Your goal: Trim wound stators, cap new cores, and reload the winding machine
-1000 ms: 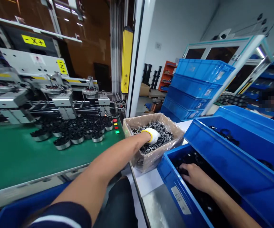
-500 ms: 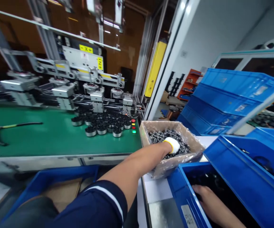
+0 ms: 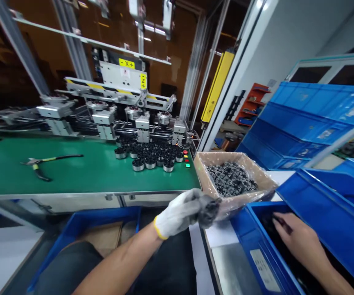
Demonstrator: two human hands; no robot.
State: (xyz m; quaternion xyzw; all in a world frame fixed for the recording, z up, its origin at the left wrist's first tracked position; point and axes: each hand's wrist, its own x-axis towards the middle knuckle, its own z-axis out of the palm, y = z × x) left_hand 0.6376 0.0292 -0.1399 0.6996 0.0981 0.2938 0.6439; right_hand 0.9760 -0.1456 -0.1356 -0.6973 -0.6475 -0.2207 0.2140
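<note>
My left hand (image 3: 179, 213), in a white glove with a yellow cuff, is closed on dark ring-shaped parts (image 3: 208, 211), smeared by motion. It is in front of the near wall of a plastic-lined cardboard box (image 3: 206, 174). Many small black-and-grey ring-shaped parts (image 3: 232, 179) fill that box. My bare right hand (image 3: 301, 237) reaches into a blue bin (image 3: 244, 229) at the right, thumb and fingers curled together. Something dark shows at its fingertips, too dim to name. The bin's contents are mostly in shadow.
Metal rings with black inserts (image 3: 150, 157) stand grouped on the green worktop (image 3: 91, 176), before a machine with clamps (image 3: 143, 127). Pliers (image 3: 41, 164) lie at left. Blue crates (image 3: 314, 119) are stacked at right. Another blue bin (image 3: 69, 233) sits below the worktop.
My left hand has come out of the cardboard box, moving left and toward me, with dark ring-shaped parts in it. The right hand has lifted slightly inside the bin. The view has shifted.
</note>
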